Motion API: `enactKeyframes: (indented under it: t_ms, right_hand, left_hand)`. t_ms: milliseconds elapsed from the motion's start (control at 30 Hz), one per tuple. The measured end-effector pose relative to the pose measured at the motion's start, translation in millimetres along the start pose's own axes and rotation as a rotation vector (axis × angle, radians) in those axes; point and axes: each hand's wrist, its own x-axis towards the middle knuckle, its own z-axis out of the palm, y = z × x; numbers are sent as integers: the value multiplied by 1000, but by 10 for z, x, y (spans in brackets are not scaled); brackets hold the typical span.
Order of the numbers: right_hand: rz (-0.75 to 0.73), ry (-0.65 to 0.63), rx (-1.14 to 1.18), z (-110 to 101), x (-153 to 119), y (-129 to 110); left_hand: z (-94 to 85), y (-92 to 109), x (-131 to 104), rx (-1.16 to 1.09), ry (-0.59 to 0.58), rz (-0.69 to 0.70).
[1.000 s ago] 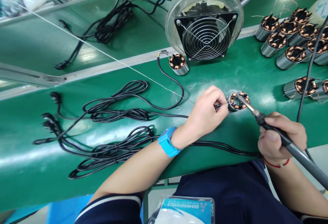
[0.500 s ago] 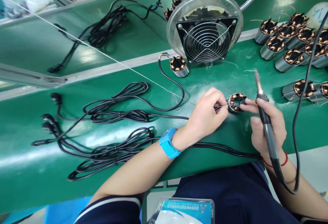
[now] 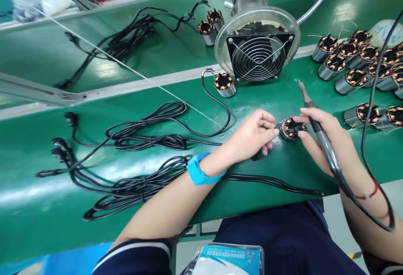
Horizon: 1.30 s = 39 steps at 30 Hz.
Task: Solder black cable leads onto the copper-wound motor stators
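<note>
Green bench (image 3: 283, 161) beneath, the right hand (image 3: 341, 149) holds a soldering iron (image 3: 324, 142), thumb and fingers spread at a copper-wound core (image 3: 289, 134); the left hand (image 3: 252, 136) curls beside it, whether pinching its leads (image 3: 278, 125) I cannot tell. Probably dense and stiff, the core wants holding by its outer rim, sparing fragile windings; fingertips hide its near-right edge.

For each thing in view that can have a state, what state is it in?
Left hand: beside the nearest core; grip unclear.
Right hand: holding the soldering iron, fingers at the core.
Soldering iron: tip clear of the core; heat unclear.
Nearest core: windings exposed, between both hands.
Core below fan: upright, wires at its rim.
Bench cables: coiled.
Plugs: unplugged.
Fan: spinning or stopped, cannot tell.
</note>
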Motion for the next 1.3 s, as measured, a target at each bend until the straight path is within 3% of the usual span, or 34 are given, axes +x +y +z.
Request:
enactKeyframes:
  t_ms: [67,100,200,300,433,633,800,1000,1100,1300]
  right_hand:
    - [-27,-114,-12,-9,94,45]
    - [-41,-149,-2,7,125,61]
    - [-57,-155,37,103,149,77]
    - [-84,-125,57,183,106,73]
    - [-145,-109,93,188,60,115]
    - [-140,-8,157,154,60,161]
    - [-170,-11,177,184,52,118]
    - [-206,-45,153,212,50,101]
    - [-209,-49,117,229,42,96]
    - [-187,2,-29,251,32,29]
  left_hand:
    - [-57,75,2,-130,-129,-162]
    - [-77,112,4,-183,-140,-200]
    - [-98,195,12,-313,-14,-240]
    - [-88,225,19,-290,67,-238]
    - [-58,207,36,-177,87,-192]
    - [-30,162,58,-101,44,-200]
    - [-90,214,20,-30,-27,-202]
    - [-68,180,28,58,-21,-192]
    - [-50,161,37,32,-52,-200]
    - [-88,231,17,-237,-108,-312]
